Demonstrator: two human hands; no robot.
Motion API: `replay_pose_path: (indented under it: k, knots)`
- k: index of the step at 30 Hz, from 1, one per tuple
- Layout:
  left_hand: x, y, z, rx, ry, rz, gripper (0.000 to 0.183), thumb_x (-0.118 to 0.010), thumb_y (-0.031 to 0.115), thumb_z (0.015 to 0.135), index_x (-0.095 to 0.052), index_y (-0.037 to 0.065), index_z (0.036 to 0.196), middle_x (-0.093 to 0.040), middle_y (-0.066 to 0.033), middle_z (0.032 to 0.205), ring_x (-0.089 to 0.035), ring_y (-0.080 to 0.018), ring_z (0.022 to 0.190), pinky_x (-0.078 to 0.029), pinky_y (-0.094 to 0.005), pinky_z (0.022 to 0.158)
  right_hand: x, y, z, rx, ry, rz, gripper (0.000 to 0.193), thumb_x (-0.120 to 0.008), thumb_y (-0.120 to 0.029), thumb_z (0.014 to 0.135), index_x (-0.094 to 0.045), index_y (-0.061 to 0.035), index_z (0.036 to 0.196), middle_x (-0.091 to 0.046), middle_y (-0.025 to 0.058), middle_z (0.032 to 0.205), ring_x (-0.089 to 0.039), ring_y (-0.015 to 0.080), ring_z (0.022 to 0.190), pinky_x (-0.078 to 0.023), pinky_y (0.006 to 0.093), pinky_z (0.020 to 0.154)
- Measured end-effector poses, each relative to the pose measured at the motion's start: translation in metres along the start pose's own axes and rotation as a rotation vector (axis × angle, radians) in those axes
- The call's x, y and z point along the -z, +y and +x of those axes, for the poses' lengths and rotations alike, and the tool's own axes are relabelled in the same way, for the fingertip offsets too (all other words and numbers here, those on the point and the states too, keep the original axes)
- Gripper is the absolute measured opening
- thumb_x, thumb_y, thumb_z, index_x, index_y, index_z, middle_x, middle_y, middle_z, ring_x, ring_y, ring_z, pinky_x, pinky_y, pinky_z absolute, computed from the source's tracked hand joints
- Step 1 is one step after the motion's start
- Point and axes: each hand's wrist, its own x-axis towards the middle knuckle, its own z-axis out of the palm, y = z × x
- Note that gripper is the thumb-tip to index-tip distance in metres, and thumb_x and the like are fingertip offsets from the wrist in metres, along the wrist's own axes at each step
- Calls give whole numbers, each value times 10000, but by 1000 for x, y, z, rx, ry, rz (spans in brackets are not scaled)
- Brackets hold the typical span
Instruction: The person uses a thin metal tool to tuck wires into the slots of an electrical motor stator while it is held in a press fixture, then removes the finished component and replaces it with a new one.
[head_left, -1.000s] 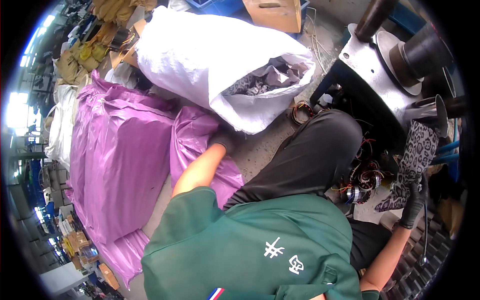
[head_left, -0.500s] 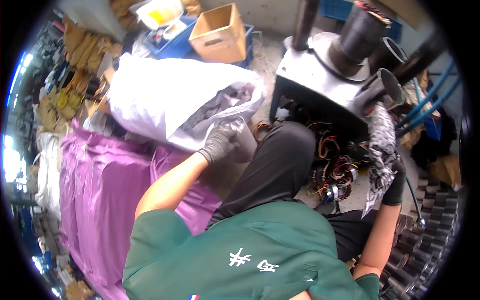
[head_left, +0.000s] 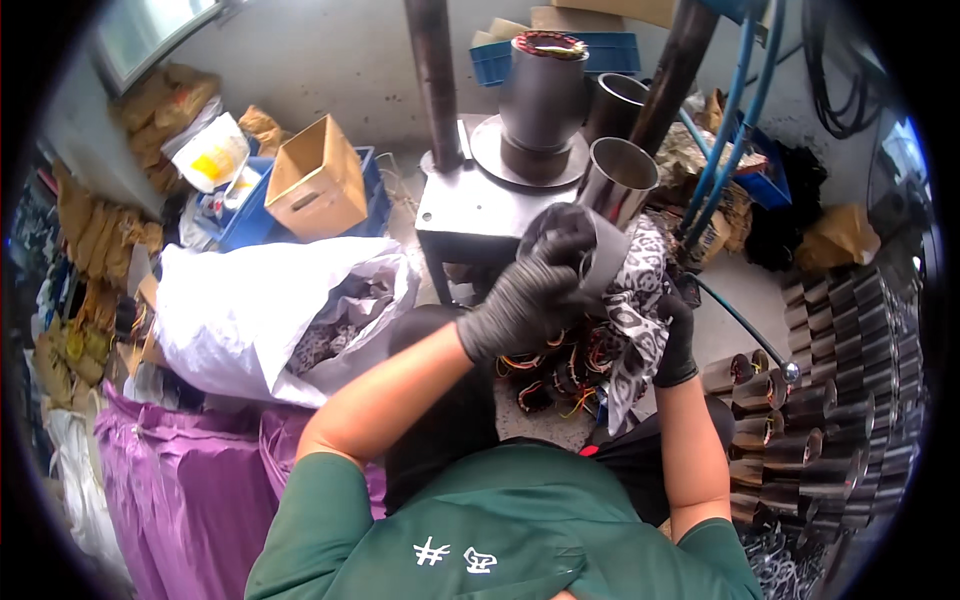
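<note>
White sack (head_left: 240,325) at left, mouth facing right. Leopard-print cloth (head_left: 636,330) hangs mid-scene, just right of a dark sleeve (head_left: 606,258); sleeve is on the near side of the steel cylinder (head_left: 618,180). Left hand (head_left: 525,305): gloved, fingers curled, gripping sleeve. Right hand (head_left: 676,340): gloved, curled around cloth's right edge, fingertips partly hidden.

Looks down and forward, head-worn, wide and fisheye-curved, upright, rimmed in black. Shows the green shirt (head_left: 520,530) closest, along the bottom; left hand (head_left: 530,303) and right hand (head_left: 678,345) near the middle; grey wall (head_left: 320,60) farther off, toward the top.
</note>
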Motion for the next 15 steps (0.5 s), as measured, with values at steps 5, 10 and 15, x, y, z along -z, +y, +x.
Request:
replay_pose_path:
  k: [5, 10, 15]
  knots:
    - [-28, -50, -18, 526, 75, -361, 546, -766, 91, 843, -538, 17, 1333, -607, -177, 1319, -650, -281, 1154, -606, -412, 919, 53, 14, -9, -47, 239, -111, 537, -596, -100, 797, -652, 18, 1318, -728, 146, 1198, -718, 295, 1091, -589, 411, 995]
    - [-13, -80, -31, 840, 96, -1011, 700, -740, 242, 884, -459, -10, 1474, -604, -202, 1403, -623, -365, 1273, -482, -533, 1128, 41, 48, -23, 75, 302, -377, 587, -624, -162, 813, -616, 11, 1374, -706, 129, 1247, -699, 256, 1116, -572, 398, 1007]
    - [-14, -85, -16, 810, -97, -953, 631, -796, 219, 927, -491, 61, 1456, -598, -166, 1405, -625, -322, 1267, -560, -481, 1038, 66, 52, -28, 92, 293, -312, 499, -531, -130, 888, -628, 11, 1356, -706, 131, 1252, -701, 255, 1111, -573, 380, 986]
